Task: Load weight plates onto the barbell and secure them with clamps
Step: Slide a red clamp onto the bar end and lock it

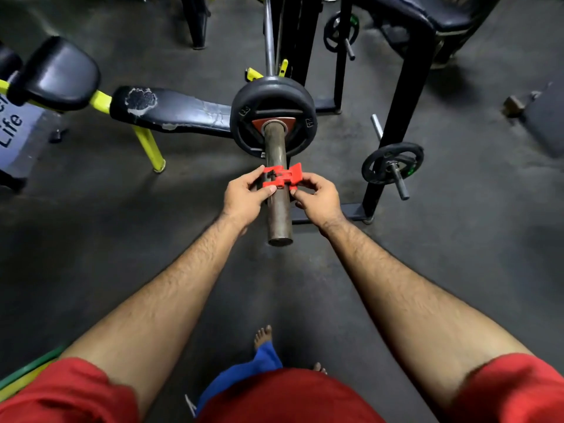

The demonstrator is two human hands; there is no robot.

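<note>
While hands grip clamp (282,177) | barbell (277,190) sleeve points toward camera (lengthwise)

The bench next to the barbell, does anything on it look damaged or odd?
Yes. The black bench pad is worn: a patch of its cover has peeled off near the left end, showing pale material, with smaller scuffs along the edge. The clamp on the bar sleeve looks intact.

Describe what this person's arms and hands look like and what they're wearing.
Both forearms are bare and hairy. The left hand and right hand wear no gloves, rings or watch. Short red sleeves cover the upper arms.
</note>
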